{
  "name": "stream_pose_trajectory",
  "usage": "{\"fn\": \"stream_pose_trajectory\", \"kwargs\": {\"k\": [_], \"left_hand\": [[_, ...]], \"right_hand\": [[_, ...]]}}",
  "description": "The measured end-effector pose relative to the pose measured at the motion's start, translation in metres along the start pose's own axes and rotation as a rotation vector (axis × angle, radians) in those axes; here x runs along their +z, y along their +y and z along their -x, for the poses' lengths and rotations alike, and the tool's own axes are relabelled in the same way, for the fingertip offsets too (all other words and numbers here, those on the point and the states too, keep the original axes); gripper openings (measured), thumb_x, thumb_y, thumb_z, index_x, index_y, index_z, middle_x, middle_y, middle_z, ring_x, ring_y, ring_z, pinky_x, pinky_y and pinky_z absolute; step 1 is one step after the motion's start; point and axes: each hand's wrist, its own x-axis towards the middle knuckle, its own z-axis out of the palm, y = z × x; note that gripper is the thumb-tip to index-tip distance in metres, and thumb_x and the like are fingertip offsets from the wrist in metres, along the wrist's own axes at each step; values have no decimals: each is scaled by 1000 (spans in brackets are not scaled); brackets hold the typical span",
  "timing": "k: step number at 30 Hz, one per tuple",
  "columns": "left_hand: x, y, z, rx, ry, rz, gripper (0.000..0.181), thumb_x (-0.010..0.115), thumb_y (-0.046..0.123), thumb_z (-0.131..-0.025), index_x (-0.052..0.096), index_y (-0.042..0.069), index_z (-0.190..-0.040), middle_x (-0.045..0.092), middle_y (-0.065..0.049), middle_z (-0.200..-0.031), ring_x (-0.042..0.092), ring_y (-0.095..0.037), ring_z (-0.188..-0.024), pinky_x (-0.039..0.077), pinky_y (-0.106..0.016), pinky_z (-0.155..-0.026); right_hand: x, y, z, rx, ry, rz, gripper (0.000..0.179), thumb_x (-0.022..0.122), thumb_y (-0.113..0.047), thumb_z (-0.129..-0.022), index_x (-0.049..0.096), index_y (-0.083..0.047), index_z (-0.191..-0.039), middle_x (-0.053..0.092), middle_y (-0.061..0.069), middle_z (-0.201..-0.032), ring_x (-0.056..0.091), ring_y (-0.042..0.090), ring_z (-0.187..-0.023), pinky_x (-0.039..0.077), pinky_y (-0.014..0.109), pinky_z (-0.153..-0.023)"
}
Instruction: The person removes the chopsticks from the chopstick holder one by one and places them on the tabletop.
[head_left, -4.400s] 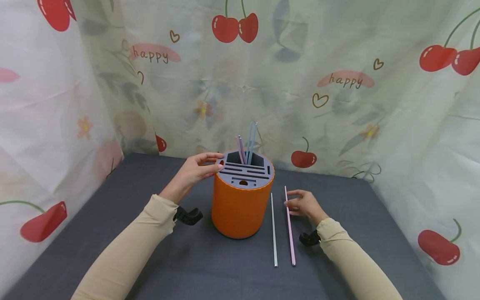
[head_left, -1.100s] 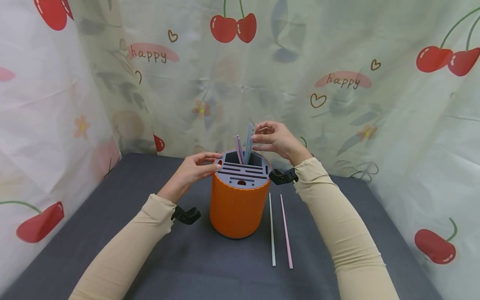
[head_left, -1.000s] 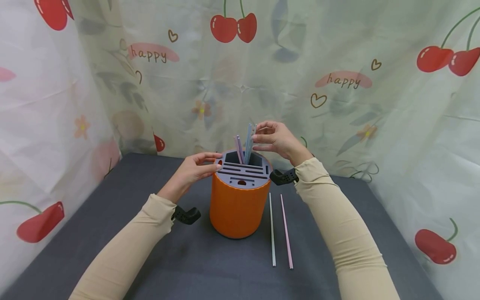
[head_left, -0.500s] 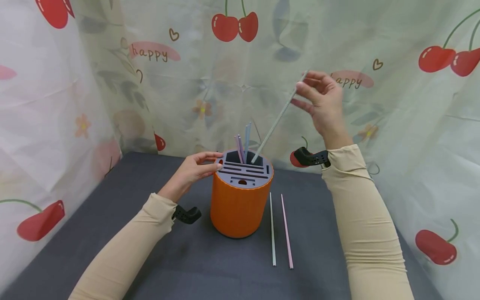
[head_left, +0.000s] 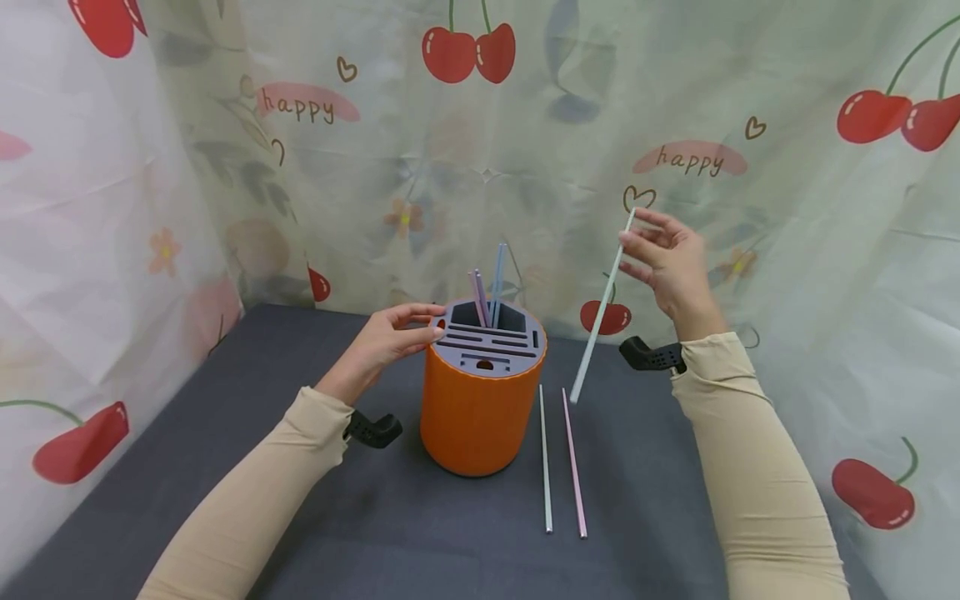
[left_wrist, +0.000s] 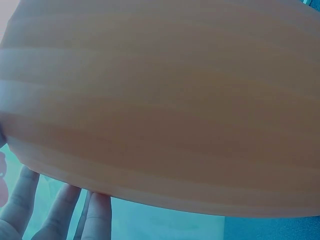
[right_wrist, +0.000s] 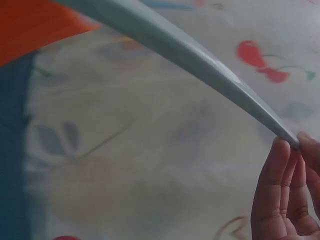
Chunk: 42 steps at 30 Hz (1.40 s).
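The right hand (head_left: 673, 268) pinches a slim pale-green stick (head_left: 602, 312) near its top (likely light, stiff, slick; mid-length looks surer); the left hand (head_left: 384, 340) spreads against an orange cylindrical holder (head_left: 476, 421).

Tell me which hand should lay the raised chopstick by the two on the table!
Probably the right hand: it pinches the pale green chopstick, on the same side of the orange utensil holder as those two chopsticks. The left hand touches the holder's opposite side.
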Motion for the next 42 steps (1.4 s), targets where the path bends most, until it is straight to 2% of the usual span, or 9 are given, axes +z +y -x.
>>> {"fn": "stream_pose_trajectory", "kwargs": {"k": [5,11,14,18,20,26,32,42], "left_hand": [[1,1,0,-6,13,-10,49,77,30,-75,61,17,-120,48,-4,-127,49,-20,-115,43,-36,-96],[1,1,1,-11,18,-22,49,77,32,-75,61,18,-120,49,-3,-126,50,-20,-115,44,-36,-96],[0,0,1,-5,9,-14,49,77,31,-76,61,18,-120,48,-4,-127,49,-21,-115,43,-36,-97],[0,-1,0,-6,-4,-5,48,76,29,-77,60,17,-121,48,-4,-128,49,-21,-116,42,-37,-98],[0,-1,0,-10,-7,-6,48,75,29,-78,60,18,-122,48,-4,-127,49,-20,-116,41,-37,-99],[-1,0,0,-19,-1,-23,49,76,31,-76,60,19,-121,50,-3,-126,48,-20,-117,41,-38,-99],[-1,1,1,-16,6,-21,48,77,31,-76,61,20,-120,50,-2,-125,49,-20,-116,41,-38,-98],[-1,1,2,-2,-9,6,48,76,30,-77,60,18,-121,48,-4,-127,49,-20,-116,42,-37,-98]], "right_hand": [[-15,55,11,146,-47,170,38,69,-1,-81,59,-9,-117,62,2,-86,65,14,-72,56,28,-61],[-24,119,28,294,-129,391,44,64,-3,-86,48,0,-128,63,0,-88,65,10,-76,56,33,-69],[-29,150,36,349,-146,469,45,62,-5,-88,48,1,-130,65,4,-91,65,20,-86,55,37,-72],[-33,178,46,430,-133,545,44,63,-3,-86,50,2,-128,66,14,-99,62,34,-97,54,42,-76],[-33,187,49,454,-118,581,44,65,-2,-85,52,2,-126,66,17,-100,63,33,-92,53,44,-75],[-34,202,51,489,-78,671,43,69,0,-80,56,2,-121,66,16,-93,65,20,-71,56,40,-66],[-36,213,51,525,-33,705,40,72,2,-77,59,2,-116,64,13,-84,63,17,-65,56,35,-58],[-36,221,57,530,-23,742,38,73,3,-75,60,3,-110,64,13,-80,63,18,-62,56,34,-56]]}}
